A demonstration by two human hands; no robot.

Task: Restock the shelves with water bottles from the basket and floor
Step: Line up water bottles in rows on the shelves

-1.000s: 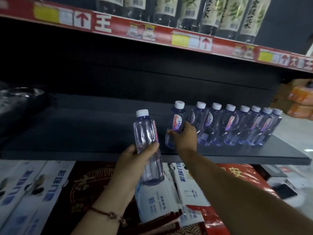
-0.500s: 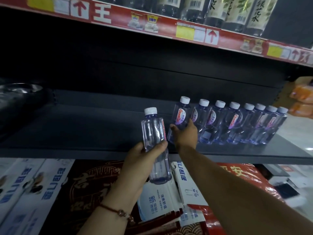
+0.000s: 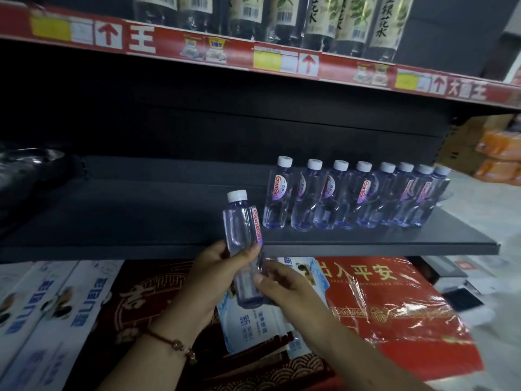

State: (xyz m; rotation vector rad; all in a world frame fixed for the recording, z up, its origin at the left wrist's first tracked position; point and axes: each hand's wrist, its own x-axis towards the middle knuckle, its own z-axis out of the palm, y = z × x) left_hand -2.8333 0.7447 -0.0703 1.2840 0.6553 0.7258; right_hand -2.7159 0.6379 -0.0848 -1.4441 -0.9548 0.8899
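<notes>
A clear water bottle (image 3: pixel 242 221) with a white cap and a red-purple label stands upright in front of the dark shelf (image 3: pixel 141 221). My left hand (image 3: pixel 208 275) grips its middle from the left. My right hand (image 3: pixel 279 283) holds its lower part from the right. Its base hangs below the shelf's front edge. On the shelf's right half stands a row of several identical bottles (image 3: pixel 352 198), side by side; the leftmost one (image 3: pixel 277 197) stands free, just right of the held bottle.
The shelf above (image 3: pixel 197 49) has a red price strip and dark tea bottles (image 3: pixel 318 21). Below lie white-blue boxes (image 3: pixel 42 306), dark red mats and a red wrapped pack (image 3: pixel 394 306). A dark bundle (image 3: pixel 33 176) sits at the shelf's far left. Orange packs (image 3: pixel 499 156) lie far right.
My right hand let go of the leftmost bottle on the shelf, drew back and took hold of the lower part of the bottle in my left hand.
</notes>
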